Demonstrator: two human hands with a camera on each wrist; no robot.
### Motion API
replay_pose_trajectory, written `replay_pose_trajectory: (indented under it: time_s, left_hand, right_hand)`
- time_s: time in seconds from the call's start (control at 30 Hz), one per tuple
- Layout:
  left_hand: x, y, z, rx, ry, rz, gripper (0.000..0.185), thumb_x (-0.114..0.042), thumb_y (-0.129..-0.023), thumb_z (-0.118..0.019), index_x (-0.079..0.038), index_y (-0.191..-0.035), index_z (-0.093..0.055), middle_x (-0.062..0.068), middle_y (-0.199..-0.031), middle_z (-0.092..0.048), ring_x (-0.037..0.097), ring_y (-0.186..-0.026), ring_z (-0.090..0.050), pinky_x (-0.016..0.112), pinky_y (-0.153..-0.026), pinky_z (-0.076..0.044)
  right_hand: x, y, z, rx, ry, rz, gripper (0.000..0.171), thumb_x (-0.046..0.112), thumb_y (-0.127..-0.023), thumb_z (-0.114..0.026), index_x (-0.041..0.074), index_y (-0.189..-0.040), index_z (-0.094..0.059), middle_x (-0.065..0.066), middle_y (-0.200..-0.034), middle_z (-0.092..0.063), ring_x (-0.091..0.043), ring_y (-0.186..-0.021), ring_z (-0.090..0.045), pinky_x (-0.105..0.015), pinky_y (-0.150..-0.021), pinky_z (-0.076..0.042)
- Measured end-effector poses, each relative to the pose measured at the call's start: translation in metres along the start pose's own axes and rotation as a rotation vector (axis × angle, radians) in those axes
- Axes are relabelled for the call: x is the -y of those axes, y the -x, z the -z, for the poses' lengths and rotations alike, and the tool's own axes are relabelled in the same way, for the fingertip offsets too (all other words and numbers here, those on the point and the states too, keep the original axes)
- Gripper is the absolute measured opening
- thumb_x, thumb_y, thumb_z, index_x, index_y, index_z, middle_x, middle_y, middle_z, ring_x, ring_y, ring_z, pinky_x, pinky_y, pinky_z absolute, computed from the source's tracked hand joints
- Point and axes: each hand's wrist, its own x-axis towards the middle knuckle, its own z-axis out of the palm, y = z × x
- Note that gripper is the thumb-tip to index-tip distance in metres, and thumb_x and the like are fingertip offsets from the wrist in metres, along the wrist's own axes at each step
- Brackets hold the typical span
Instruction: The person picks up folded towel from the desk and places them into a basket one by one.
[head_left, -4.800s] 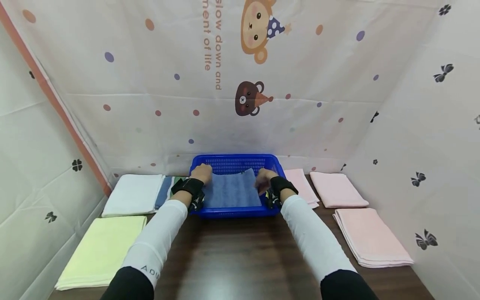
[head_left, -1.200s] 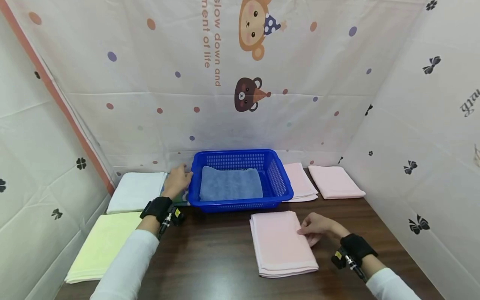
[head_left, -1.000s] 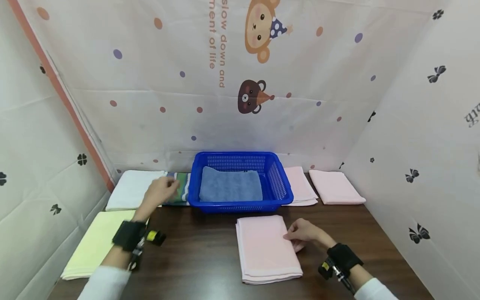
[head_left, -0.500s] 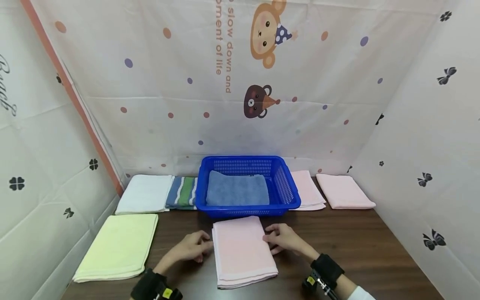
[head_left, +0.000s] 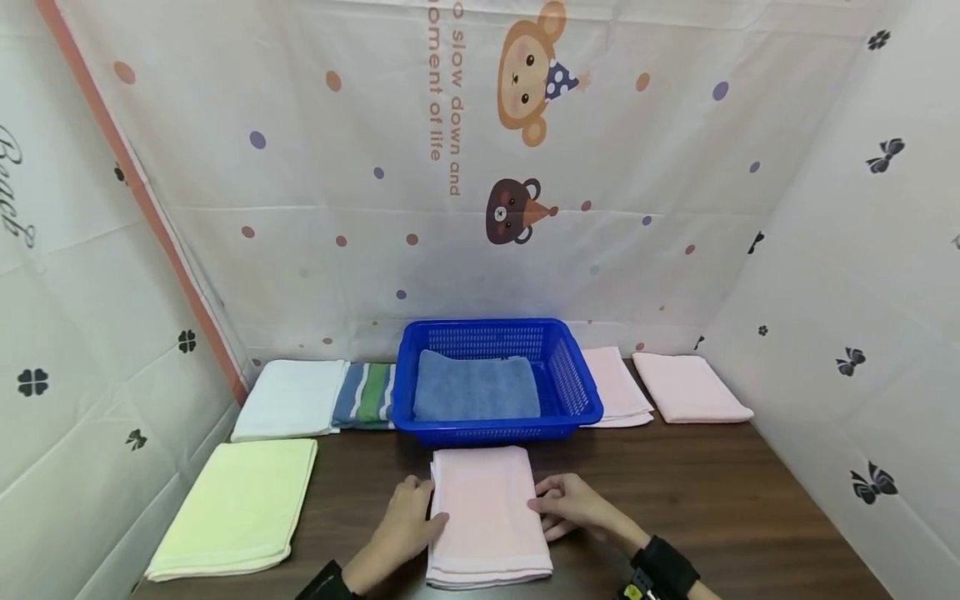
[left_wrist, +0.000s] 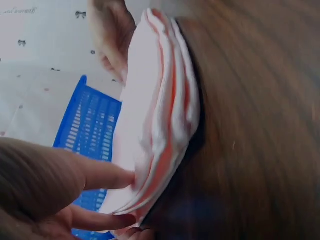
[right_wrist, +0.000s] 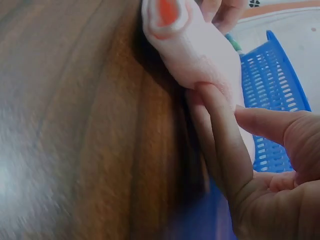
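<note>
A folded pink towel (head_left: 487,517) lies on the table in front of the blue basket. My left hand (head_left: 407,523) holds its left edge; in the left wrist view the thumb (left_wrist: 112,175) lies on top and fingertips are at the layered edge below. On the opposite edge, my right hand (head_left: 573,506) pinches the towel, with thumb (right_wrist: 265,122) above and fingers beneath in the right wrist view. Several folded layers show along the towel's side (left_wrist: 170,100). Inside the basket (head_left: 498,432) rests a folded blue towel (head_left: 476,389).
Left of the basket are a striped towel (head_left: 371,396), a white towel (head_left: 292,400) and a yellow-green towel (head_left: 236,508). To its right lie two pink cloths, one beside the basket (head_left: 617,387) and one farther right (head_left: 690,389). Patterned sheets (head_left: 375,250) enclose the wooden table (head_left: 675,492).
Both hands were at the basket with the blue towel. My right hand has since brought the pink towel from the right to the middle; my left hand has come down to its left edge.
</note>
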Motion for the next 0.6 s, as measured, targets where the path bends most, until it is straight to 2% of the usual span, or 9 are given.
replay_pose_trajectory:
  time_s: [0.1, 0.2, 0.33, 0.43, 0.5, 0.6]
  left_hand:
    - [-0.0025, -0.0013, -0.0046, -0.052, 0.023, -0.011, 0.038, -0.009, -0.073, -0.084, 0.004, -0.104, -0.065, 0.014, -0.091, -0.064, 0.026, -0.081, -0.063, 0.041, -0.068, -0.053]
    - [-0.0037, -0.0043, -0.0061, -0.069, 0.080, -0.024, 0.037, -0.004, -0.069, -0.083, -0.005, -0.098, -0.060, 0.002, -0.080, -0.060, 0.011, -0.070, -0.054, 0.027, -0.060, -0.043]
    - [-0.0034, -0.0043, -0.0073, -0.067, 0.138, -0.024, 0.038, 0.000, -0.067, -0.078, -0.008, -0.097, -0.056, -0.004, -0.075, -0.055, 0.004, -0.065, -0.044, 0.022, -0.057, -0.034]
    - [-0.0027, -0.0039, -0.0076, -0.076, 0.194, -0.010, 0.038, 0.001, -0.066, -0.074, -0.008, -0.098, -0.056, -0.003, -0.077, -0.058, 0.003, -0.065, -0.045, 0.022, -0.057, -0.036]
    - [-0.0017, -0.0040, -0.0063, -0.053, 0.289, 0.038, 0.038, 0.001, -0.067, -0.071, -0.006, -0.101, -0.056, 0.000, -0.081, -0.060, 0.006, -0.067, -0.049, 0.022, -0.058, -0.040]
    - [0.0007, -0.0045, -0.0011, 0.022, 0.512, 0.189, 0.039, 0.001, -0.074, -0.069, 0.000, -0.109, -0.053, 0.008, -0.089, -0.061, 0.012, -0.072, -0.056, 0.026, -0.061, -0.051]
  right_hand:
    - [-0.0022, 0.0003, -0.0027, -0.028, -0.003, 0.011, 0.038, 0.014, -0.097, -0.069, -0.012, -0.120, -0.055, -0.003, -0.084, -0.065, -0.013, -0.070, -0.069, -0.031, -0.064, -0.063]
    - [-0.0016, 0.0009, -0.0037, -0.050, 0.017, 0.013, 0.036, 0.014, -0.097, -0.069, -0.010, -0.119, -0.054, -0.004, -0.084, -0.061, -0.012, -0.070, -0.067, -0.030, -0.062, -0.063]
    - [0.0003, 0.0015, -0.0046, -0.041, 0.023, 0.007, 0.036, 0.013, -0.097, -0.068, -0.010, -0.119, -0.053, -0.004, -0.084, -0.062, -0.012, -0.069, -0.067, -0.031, -0.063, -0.063]
    - [0.0008, 0.0012, -0.0056, -0.038, 0.024, 0.006, 0.035, 0.013, -0.096, -0.068, -0.010, -0.118, -0.054, -0.004, -0.084, -0.063, -0.012, -0.069, -0.068, -0.033, -0.063, -0.064]
    - [0.0002, 0.0009, -0.0063, -0.044, 0.022, 0.006, 0.033, 0.012, -0.096, -0.069, -0.010, -0.117, -0.055, -0.004, -0.083, -0.063, -0.012, -0.068, -0.069, -0.034, -0.064, -0.064]
    - [-0.0013, 0.0006, -0.0068, -0.047, 0.014, 0.012, 0.030, 0.010, -0.096, -0.068, -0.010, -0.116, -0.057, -0.004, -0.081, -0.065, -0.013, -0.068, -0.070, -0.035, -0.064, -0.064]
